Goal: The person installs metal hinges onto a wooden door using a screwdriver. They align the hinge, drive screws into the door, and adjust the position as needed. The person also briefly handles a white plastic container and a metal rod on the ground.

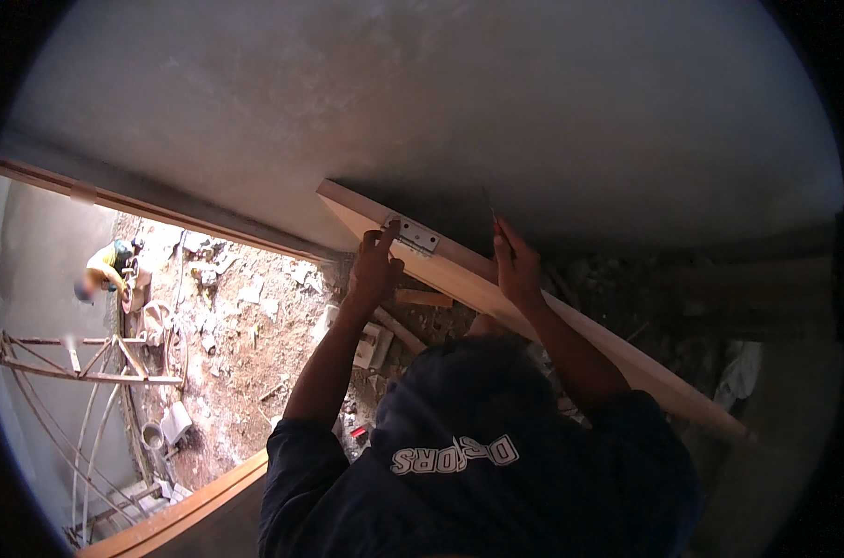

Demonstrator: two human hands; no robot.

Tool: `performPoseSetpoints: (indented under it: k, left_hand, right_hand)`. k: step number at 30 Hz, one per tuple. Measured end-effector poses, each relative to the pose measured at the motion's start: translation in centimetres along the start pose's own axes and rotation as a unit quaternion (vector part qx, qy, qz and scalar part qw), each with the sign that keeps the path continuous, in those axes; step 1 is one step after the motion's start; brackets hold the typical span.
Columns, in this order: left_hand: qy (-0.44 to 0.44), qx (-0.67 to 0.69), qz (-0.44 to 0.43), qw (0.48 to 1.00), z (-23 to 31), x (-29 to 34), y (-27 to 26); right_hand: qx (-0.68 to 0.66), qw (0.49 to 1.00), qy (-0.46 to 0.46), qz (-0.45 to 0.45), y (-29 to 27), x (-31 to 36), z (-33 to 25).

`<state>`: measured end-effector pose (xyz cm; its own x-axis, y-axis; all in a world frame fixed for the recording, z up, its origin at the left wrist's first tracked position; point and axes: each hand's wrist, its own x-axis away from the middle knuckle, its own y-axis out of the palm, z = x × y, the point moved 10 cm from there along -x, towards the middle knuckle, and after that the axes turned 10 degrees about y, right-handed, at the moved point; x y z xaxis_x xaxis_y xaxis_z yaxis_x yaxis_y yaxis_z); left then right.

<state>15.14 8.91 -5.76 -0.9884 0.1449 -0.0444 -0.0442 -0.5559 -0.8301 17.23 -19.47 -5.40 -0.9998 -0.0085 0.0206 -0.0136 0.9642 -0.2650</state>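
Grey wall [571, 102] ahead; my left hand [375, 267], fingers apart, touches the hinge [418, 236] on the board [468, 286]; my right hand [520, 268] clamps a thin tool [494, 213]; white lettering [455, 455] crosses my shirt [534, 510].

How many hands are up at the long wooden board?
2. The left hand is on the metal hinge near the board's end; the right hand is farther along, holding a thin tool. Neither is fully hidden.

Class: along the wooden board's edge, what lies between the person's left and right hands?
The head view shows a metal hinge on the wooden board, the left hand at its end, then bare wood towards the right hand.
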Motion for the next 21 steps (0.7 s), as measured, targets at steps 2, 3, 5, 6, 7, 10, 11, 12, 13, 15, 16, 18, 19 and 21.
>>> performPoseSetpoints:
  k: [2, 3, 5, 6, 7, 10, 11, 12, 13, 15, 16, 18, 19, 21]
  left_hand:
    - [-0.038, -0.01, -0.026, 0.999, 1.4, -0.2, 0.5]
    - [-0.042, -0.037, -0.015, 0.998, 1.8, -0.2, 0.6]
    - [-0.05, -0.093, 0.005, 0.994, 2.3, 0.1, 0.7]
    - [-0.064, -0.11, 0.016, 0.992, 2.6, -0.1, 0.5]
    - [-0.078, -0.127, 0.026, 0.988, 2.8, -0.2, 0.3]
    - [-0.1, -0.17, 0.033, 0.98, 3.9, -1.0, -0.6]
    - [-0.104, -0.182, 0.031, 0.977, 4.1, -1.4, -0.6]
    - [-0.117, -0.184, 0.028, 0.976, 3.9, -1.5, -0.3]
    - [-0.13, -0.185, 0.024, 0.974, 3.7, -1.6, 0.1]
    - [-0.148, -0.185, 0.022, 0.971, 3.7, -1.3, 0.5]
    - [-0.154, -0.183, 0.025, 0.971, 4.0, -1.2, 0.4]
    - [-0.155, -0.187, 0.031, 0.969, 4.2, -1.0, 0.7]
    - [-0.151, -0.193, 0.035, 0.969, 4.1, -0.8, 0.9]
    - [-0.144, -0.197, 0.042, 0.969, 4.6, -0.5, 1.0]
  right_hand:
    - [0.019, 1.0, 0.001, 0.006, -0.3, -0.1, -0.3]
    - [0.01, 1.0, -0.007, 0.002, -0.4, -0.2, -0.4]
    - [-0.009, 1.0, -0.02, -0.006, -0.4, -0.4, -0.6]
    - [-0.014, 1.0, 0.002, -0.016, -0.3, -0.5, 0.0]
    - [-0.018, 0.999, 0.024, -0.026, -0.3, -0.6, 0.5]
    - [-0.055, 0.998, 0.011, -0.028, -0.1, -0.9, 0.7]
    - [-0.057, 0.997, 0.029, -0.043, -0.1, -1.0, 1.3]
    - [-0.061, 0.995, 0.046, -0.061, 0.2, -1.0, 1.2]
    - [-0.048, 0.989, 0.098, -0.097, 0.5, -0.9, 1.4]
    - [-0.032, 0.983, 0.127, -0.126, 0.6, -0.8, 1.7]
    - [-0.031, 0.987, 0.104, -0.119, 0.6, -0.9, 1.8]
    - [-0.033, 0.99, 0.079, -0.113, 0.6, -1.0, 2.0]
    - [-0.037, 0.99, 0.077, -0.114, 0.7, -1.0, 2.3]
    - [-0.048, 0.989, 0.074, -0.115, 0.9, -1.1, 2.8]
